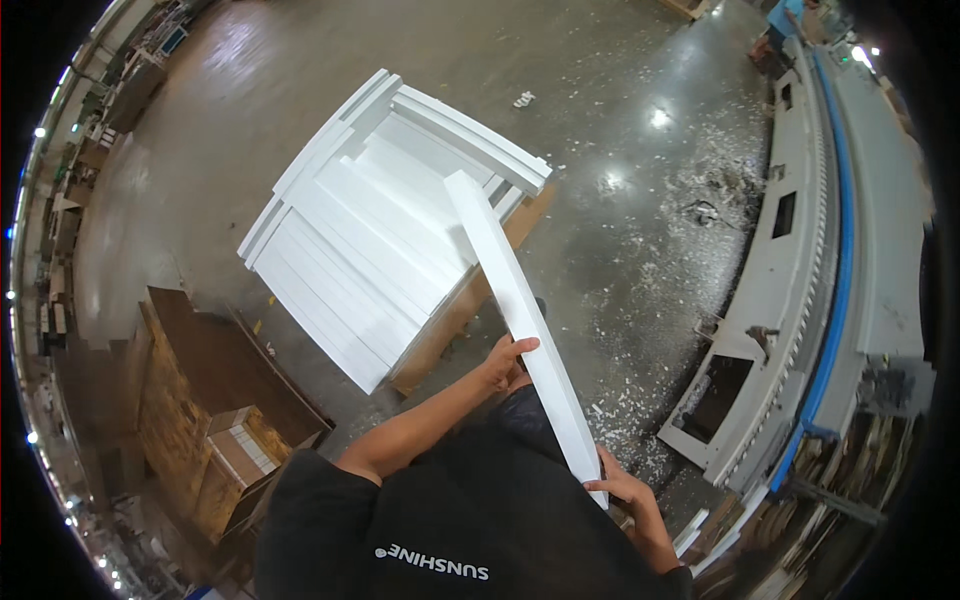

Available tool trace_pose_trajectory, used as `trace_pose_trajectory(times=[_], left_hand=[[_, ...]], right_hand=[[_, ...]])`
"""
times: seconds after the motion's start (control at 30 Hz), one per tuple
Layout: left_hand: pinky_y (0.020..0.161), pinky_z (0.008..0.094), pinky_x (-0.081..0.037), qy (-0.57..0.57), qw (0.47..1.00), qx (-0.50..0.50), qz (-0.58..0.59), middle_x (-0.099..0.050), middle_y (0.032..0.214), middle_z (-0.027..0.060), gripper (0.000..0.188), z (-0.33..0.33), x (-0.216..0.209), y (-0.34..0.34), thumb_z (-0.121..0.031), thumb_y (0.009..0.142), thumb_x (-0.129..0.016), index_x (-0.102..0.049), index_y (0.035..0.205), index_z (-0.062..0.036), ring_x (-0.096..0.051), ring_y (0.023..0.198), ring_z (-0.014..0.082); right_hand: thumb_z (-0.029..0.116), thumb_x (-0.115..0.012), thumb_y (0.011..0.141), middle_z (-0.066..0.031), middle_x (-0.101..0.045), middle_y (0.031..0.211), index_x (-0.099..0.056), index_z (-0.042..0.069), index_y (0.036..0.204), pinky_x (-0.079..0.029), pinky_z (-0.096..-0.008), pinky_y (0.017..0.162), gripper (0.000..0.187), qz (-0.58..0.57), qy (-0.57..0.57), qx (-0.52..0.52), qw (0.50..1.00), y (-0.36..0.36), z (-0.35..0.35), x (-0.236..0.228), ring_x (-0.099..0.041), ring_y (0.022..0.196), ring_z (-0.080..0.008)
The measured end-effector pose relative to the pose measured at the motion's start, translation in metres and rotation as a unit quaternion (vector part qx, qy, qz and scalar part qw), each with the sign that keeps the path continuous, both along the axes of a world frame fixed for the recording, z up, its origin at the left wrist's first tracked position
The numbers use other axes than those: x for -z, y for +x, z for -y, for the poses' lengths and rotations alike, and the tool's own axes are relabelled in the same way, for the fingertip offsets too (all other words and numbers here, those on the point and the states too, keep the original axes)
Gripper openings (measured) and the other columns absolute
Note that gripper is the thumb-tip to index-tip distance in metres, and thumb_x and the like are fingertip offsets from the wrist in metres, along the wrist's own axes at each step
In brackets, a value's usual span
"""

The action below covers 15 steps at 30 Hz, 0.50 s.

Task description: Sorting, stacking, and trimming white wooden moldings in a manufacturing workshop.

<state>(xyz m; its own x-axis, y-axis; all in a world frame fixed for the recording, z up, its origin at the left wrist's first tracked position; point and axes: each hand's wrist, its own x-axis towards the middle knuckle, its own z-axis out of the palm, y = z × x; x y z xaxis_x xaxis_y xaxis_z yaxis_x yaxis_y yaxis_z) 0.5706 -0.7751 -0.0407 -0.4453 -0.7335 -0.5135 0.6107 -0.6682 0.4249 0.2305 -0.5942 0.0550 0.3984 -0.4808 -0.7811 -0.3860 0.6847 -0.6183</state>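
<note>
A long white plank (515,290) slants across in front of me, its far end over a stack of white boards (370,220). My left hand (508,362) is closed around the plank's left edge near its middle, thumb on top. Close to the plank's near end, my right hand (622,484) grips it from the right, with part of the fingers hidden beneath. The stack lies in layers on a brown base (440,345), and several pieces along its far and left edges sit higher than the middle.
Along the right runs a long grey machine (745,330) with a blue rail (845,240). White scraps (700,200) litter the floor beside it. A brown wooden crate (190,390) stands at the lower left. A person in blue (785,20) is at the far right.
</note>
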Motion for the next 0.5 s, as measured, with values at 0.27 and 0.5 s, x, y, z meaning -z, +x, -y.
trace_pose_trajectory(times=[0.27, 0.5], left_hand=[[0.115, 0.0481, -0.049, 0.112, 0.983, -0.141, 0.044, -0.069, 0.129, 0.0116, 0.058, 0.136, 0.074, -0.01, -0.033, 0.095, -0.076, -0.057, 0.139, -0.0003, -0.064, 0.127, 0.0287], [0.118, 0.0522, -0.048, 0.184, 0.957, -0.219, 0.056, -0.066, 0.142, 0.0153, 0.065, 0.224, 0.183, 0.002, -0.036, 0.098, -0.074, -0.052, 0.148, -0.001, -0.063, 0.131, 0.0347]], right_hand=[[0.043, -0.099, 0.069, -0.0242, -0.024, 0.171, -0.014, 0.004, 0.172, -0.023, -0.0489, 0.13, 0.139, 0.0, 0.042, -0.148, 0.988, -0.086, 0.203, 0.069, -0.024, 0.16, -0.0362], [0.034, -0.097, 0.068, -0.0183, -0.032, 0.168, -0.022, 0.003, 0.17, -0.029, -0.0446, 0.127, 0.13, 0.053, 0.081, 0.028, 0.995, -0.117, 0.301, 0.171, -0.036, 0.155, -0.0343]])
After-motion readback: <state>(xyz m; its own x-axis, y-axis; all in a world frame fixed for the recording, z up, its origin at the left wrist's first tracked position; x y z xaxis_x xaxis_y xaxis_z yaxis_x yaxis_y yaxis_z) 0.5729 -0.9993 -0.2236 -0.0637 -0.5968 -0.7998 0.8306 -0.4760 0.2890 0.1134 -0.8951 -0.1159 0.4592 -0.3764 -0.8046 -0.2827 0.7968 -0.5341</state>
